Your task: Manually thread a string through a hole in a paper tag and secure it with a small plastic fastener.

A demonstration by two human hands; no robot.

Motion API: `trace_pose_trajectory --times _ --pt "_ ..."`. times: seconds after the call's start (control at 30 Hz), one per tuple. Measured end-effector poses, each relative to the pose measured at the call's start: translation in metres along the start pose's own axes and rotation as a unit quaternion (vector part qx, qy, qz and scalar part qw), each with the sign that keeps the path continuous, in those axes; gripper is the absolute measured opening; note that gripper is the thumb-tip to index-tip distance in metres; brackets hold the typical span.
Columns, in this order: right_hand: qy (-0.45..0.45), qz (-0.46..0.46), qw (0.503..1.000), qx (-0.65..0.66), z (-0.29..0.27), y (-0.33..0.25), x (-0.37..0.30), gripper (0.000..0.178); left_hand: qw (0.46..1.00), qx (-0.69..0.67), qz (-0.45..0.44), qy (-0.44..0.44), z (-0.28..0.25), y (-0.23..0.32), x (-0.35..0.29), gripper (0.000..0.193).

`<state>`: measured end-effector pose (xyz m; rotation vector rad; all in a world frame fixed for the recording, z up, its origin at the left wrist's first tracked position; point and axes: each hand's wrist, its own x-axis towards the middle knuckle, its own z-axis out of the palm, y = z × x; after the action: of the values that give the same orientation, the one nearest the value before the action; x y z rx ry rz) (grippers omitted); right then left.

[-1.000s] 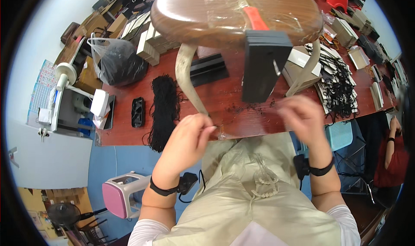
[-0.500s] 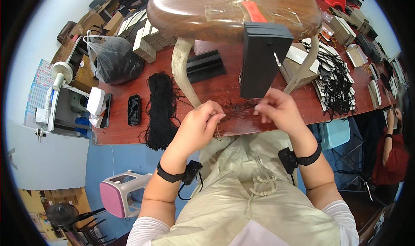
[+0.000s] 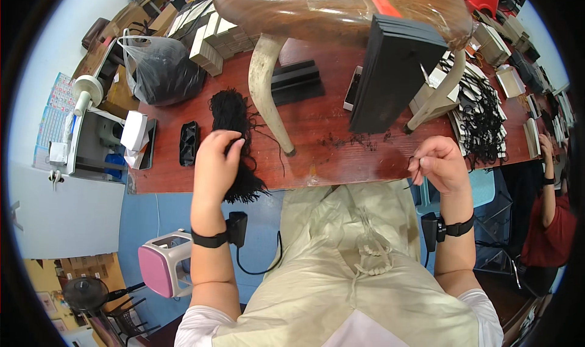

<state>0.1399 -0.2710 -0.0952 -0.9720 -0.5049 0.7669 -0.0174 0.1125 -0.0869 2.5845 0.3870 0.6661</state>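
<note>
My left hand (image 3: pixel 216 161) is at the bundle of black cords (image 3: pixel 230 112) on the table's left part, its thumb and fingers closed on some cord. My right hand (image 3: pixel 443 164) hovers over the table's front edge at the right, thumb and fingertips pinched on a short black cord (image 3: pixel 409 183) that dangles below them. Between the hands, a stack of black boards (image 3: pixel 390 78) hangs at the front of a brown stool seat (image 3: pixel 341 11), below a red strip (image 3: pixel 381 1). A thin metal piece (image 3: pixel 424 72) sticks out of the stack. Small black cord scraps (image 3: pixel 359 141) lie beneath it.
Pale stool legs (image 3: pixel 266 91) stand on the red table (image 3: pixel 311 124). Around lie a black tray (image 3: pixel 189 143), a dark grooved block (image 3: pixel 297 82), a filled plastic bag (image 3: pixel 161 72) and boards with black cords (image 3: pixel 481 109). Another person's arm (image 3: pixel 548 170) shows at far right.
My hands have moved apart: the left went left to the cord bundle, the right moved right with a short cord. The stool and black boards now appear farther right in view.
</note>
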Motion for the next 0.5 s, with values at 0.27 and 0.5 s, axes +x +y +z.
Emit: trace_pose_trajectory --times 0.27,0.5 --pt "-0.151 0.074 0.982 -0.089 0.080 -0.018 0.023 0.018 0.824 -0.438 0.111 -0.343 0.013 0.114 -0.017 0.097" --pt "0.104 -0.081 0.991 -0.027 0.056 -0.013 0.033 0.010 0.682 -0.689 -0.022 -0.244 0.062 0.091 -0.016 0.025"
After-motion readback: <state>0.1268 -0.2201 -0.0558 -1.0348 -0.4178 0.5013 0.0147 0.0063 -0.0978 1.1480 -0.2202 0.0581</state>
